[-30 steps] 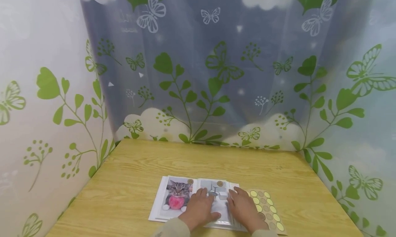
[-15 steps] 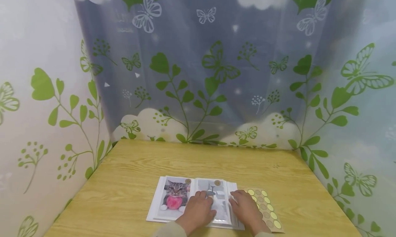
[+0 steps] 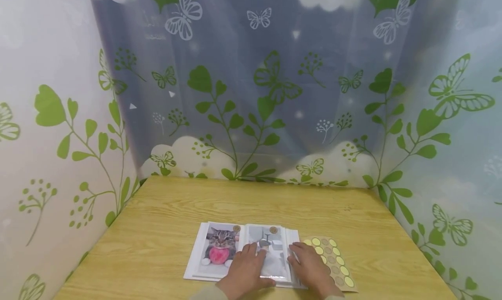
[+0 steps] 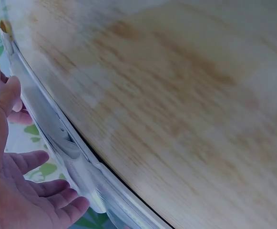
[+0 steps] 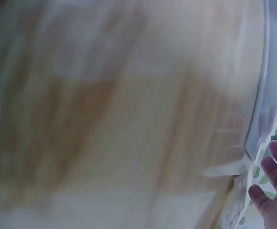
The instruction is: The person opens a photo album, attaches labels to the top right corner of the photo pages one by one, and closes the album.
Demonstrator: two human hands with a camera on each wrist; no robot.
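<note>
A small photo album (image 3: 196, 258) lies open on the wooden table, in front of the person. Its left page shows a photo of a tabby cat (image 3: 221, 247) with a pink heart-shaped thing. On the right page is a greyish-white photo (image 3: 274, 263), and each page bears a round brown sticker (image 3: 273, 230) near its top right corner. My left hand (image 3: 245, 269) rests across the right page's lower left part, fingers extended. At the album's right edge lies my right hand (image 3: 311, 267), fingers gently bent over the white border. In both wrist views, the album appears edge-on beside spread fingers (image 4: 62, 200).
A brown sheet of round yellow stickers (image 3: 340, 261) sits right of the album, partly covered by my right hand. The wooden table (image 3: 157, 213) is enclosed by a curtain (image 3: 235, 95) printed with green leaves and butterflies.
Both hands have slid slightly toward the body over the right page and its border. The album stays open at the same pages, and the head view has shifted a little.
</note>
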